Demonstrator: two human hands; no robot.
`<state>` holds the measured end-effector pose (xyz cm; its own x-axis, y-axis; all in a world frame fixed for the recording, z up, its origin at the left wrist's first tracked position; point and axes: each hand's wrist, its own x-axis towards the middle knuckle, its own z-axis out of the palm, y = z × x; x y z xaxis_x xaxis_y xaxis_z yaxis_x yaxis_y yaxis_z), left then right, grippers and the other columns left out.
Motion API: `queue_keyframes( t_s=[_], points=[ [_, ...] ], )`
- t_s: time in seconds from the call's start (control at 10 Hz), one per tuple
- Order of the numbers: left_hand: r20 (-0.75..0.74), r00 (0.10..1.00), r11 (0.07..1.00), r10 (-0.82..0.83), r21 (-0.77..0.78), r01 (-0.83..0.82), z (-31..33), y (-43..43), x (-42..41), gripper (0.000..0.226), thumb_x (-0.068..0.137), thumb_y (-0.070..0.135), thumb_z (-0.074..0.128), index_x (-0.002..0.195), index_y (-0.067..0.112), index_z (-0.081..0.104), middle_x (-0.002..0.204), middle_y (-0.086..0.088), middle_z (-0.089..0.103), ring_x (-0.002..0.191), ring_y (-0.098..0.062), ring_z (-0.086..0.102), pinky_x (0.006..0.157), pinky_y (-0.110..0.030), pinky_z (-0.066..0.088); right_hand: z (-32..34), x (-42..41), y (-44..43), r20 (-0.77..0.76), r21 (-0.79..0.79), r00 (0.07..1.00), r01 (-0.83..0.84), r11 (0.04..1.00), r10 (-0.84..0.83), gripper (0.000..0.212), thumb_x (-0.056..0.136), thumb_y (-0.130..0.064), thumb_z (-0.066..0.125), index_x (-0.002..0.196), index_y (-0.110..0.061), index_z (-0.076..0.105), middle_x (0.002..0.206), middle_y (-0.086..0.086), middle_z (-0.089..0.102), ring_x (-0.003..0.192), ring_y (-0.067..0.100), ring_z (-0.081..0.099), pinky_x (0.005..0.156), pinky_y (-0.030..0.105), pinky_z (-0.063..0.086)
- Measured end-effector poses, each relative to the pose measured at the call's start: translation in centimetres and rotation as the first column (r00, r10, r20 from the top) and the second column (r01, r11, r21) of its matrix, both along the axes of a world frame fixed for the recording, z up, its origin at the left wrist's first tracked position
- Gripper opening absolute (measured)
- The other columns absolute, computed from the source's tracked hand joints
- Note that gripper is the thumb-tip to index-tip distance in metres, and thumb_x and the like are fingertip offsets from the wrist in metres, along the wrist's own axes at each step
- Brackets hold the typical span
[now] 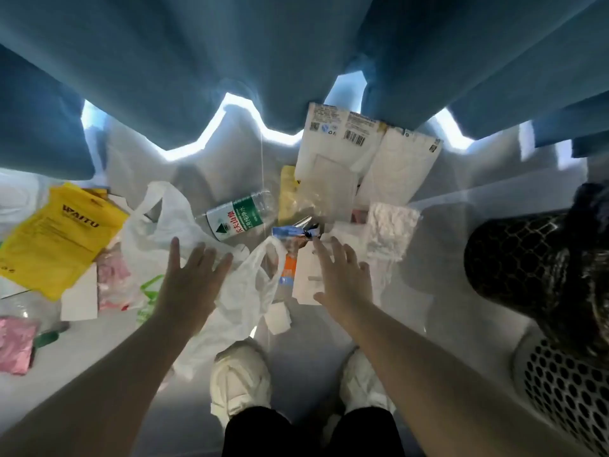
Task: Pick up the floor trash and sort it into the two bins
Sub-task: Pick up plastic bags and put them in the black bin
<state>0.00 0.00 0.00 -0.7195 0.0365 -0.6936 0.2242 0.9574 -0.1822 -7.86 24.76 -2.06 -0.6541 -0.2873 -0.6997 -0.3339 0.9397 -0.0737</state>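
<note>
On the floor (296, 351) at far left lie a pink packet (14, 344) and a flat yellow bag (56, 239), with a white card (80, 298) and a second pink packet (112, 282) just beside it. Next comes a thin white plastic bag (158, 225), crumpled, handle loops up. The left grip (188, 282) is over it, palm down, fingers straight and spread, holding nothing; whether it touches the film I cannot tell. That bag looks almost weightless, limp and slippery, so a bunched fistful or a handle loop is probably the best hold.

Behind the bag a clear water bottle (237, 217) with a green label lies on its side. It seems empty: light, stiff enough to take round the middle, though likely to roll.

At centre sit a blue wrapper (293, 231) and an orange-labelled piece (290, 268), with a white paper sheet (304, 278) beside them. The right grip (342, 278) hovers over that sheet, also open-fingered and empty, fingertips near the blue wrapper. The wrapper is small and crinkly, which suits a pinch; flat paper would need an edge lifted first.

Farther back, white barcode packaging (336, 150) leans at the curtain (230, 61), and a crumpled clear wrapper (389, 230) lies to the right.

At the right edge stand the black bin (527, 268) and, nearer, the white perforated bin (566, 397), well apart from most of the trash.
</note>
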Motion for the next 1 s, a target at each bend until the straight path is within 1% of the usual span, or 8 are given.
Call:
queue_keyframes(
  t_s=[0.1, 0.2, 0.3, 0.4, 0.6, 0.7, 0.8, 1.0],
  points=[
    [-0.033, 0.999, 0.999, -0.024, 0.034, 0.025, -0.3, 0.3, -0.7, 0.073, 0.052, 0.039, 0.090, 0.116, 0.014, 0.064, 0.105, -0.011, 0.067, 0.105, -0.031, 0.062, 0.108, -0.068, 0.021, -1.3, 0.1, -0.3, -0.089, 0.010, 0.995, 0.036, 0.999, -0.035, 0.101, 0.079, -0.038, 0.076, 0.151, -0.030, 0.005, 0.154, 0.003, 0.021, 0.138, 0.026, 0.029, 0.104, 0.045, 0.036],
    [-0.033, 0.998, 0.999, -0.047, 0.014, 0.048, -0.3, 0.8, -0.8, 0.047, 0.078, 0.032, 0.073, 0.120, 0.019, 0.056, 0.115, 0.000, 0.063, 0.115, -0.021, 0.055, 0.113, -0.062, 0.011, -2.2, 0.3, -0.2, -0.125, 0.017, 0.992, 0.009, 1.000, -0.007, 0.096, 0.080, -0.033, 0.075, 0.151, -0.028, 0.010, 0.150, 0.002, 0.029, 0.133, 0.025, 0.032, 0.105, 0.044, 0.032],
    [-0.067, 0.997, 0.999, -0.025, 0.042, 0.028, -0.2, 0.1, -0.9, 0.041, 0.055, 0.016, 0.086, 0.093, 0.016, 0.071, 0.086, -0.003, 0.067, 0.089, -0.025, 0.064, 0.106, -0.061, 0.029, -2.7, 0.2, 0.0, -0.139, 0.036, 0.990, -0.012, 0.999, 0.017, 0.095, 0.081, -0.033, 0.074, 0.151, -0.027, 0.009, 0.148, 0.002, 0.030, 0.132, 0.026, 0.033, 0.106, 0.045, 0.030],
    [-0.088, 0.996, 0.994, -0.006, 0.105, 0.015, -1.2, -0.9, -0.9, 0.043, 0.039, 0.010, 0.090, 0.078, 0.012, 0.072, 0.073, -0.007, 0.067, 0.075, -0.029, 0.065, 0.095, -0.058, 0.040, -2.9, 0.0, -0.1, -0.138, 0.037, 0.990, -0.018, 0.999, 0.023, 0.094, 0.081, -0.035, 0.073, 0.151, -0.026, 0.011, 0.145, 0.003, 0.033, 0.129, 0.026, 0.036, 0.102, 0.043, 0.032],
    [-0.128, 0.992, 0.990, 0.020, 0.139, -0.002, -1.3, -1.0, -1.7, 0.028, 0.075, 0.025, 0.076, 0.101, 0.021, 0.067, 0.095, 0.004, 0.072, 0.094, -0.018, 0.066, 0.098, -0.043, 0.034, -2.8, -0.6, -0.2, -0.208, 0.038, 0.978, -0.021, 0.999, 0.028, 0.059, 0.082, -0.038, 0.071, 0.130, -0.021, 0.040, 0.129, 0.005, 0.047, 0.114, 0.024, 0.044, 0.094, 0.037, 0.035],
    [-0.048, 0.991, 0.979, 0.127, 0.167, -0.117, -0.7, -1.1, -1.4, 0.016, 0.093, 0.027, 0.053, 0.107, 0.025, 0.061, 0.104, 0.008, 0.069, 0.101, -0.014, 0.064, 0.100, -0.037, 0.035, -1.3, -0.7, 0.2, -0.141, 0.042, 0.988, 0.064, 0.997, -0.057, 0.043, 0.087, -0.038, 0.067, 0.121, -0.019, 0.050, 0.119, 0.003, 0.054, 0.108, 0.022, 0.051, 0.089, 0.035, 0.037],
    [-0.036, 0.977, 0.958, 0.212, 0.204, -0.200, 1.3, -1.3, -1.2, 0.007, 0.089, 0.029, 0.056, 0.095, 0.026, 0.059, 0.092, 0.008, 0.070, 0.087, -0.015, 0.066, 0.089, -0.036, 0.045, 1.5, -1.1, 0.6, 0.029, -0.026, 0.972, 0.234, 0.972, -0.233, 0.036, 0.088, -0.038, 0.066, 0.116, -0.019, 0.055, 0.113, 0.000, 0.063, 0.100, 0.019, 0.061, 0.085, 0.032, 0.047],
    [0.057, 0.910, 0.862, 0.410, 0.301, -0.407, 11.9, 0.4, -3.7, 0.018, 0.092, 0.030, 0.050, 0.082, 0.019, 0.059, 0.082, 0.001, 0.065, 0.082, -0.029, 0.065, 0.076, -0.036, 0.051, 10.3, -1.2, 1.9, 0.187, -0.146, 0.856, 0.510, 0.848, -0.482, 0.030, 0.089, -0.038, 0.066, 0.109, -0.016, 0.059, 0.106, -0.001, 0.064, 0.093, 0.016, 0.057, 0.068, 0.022, 0.039]
  ],
)
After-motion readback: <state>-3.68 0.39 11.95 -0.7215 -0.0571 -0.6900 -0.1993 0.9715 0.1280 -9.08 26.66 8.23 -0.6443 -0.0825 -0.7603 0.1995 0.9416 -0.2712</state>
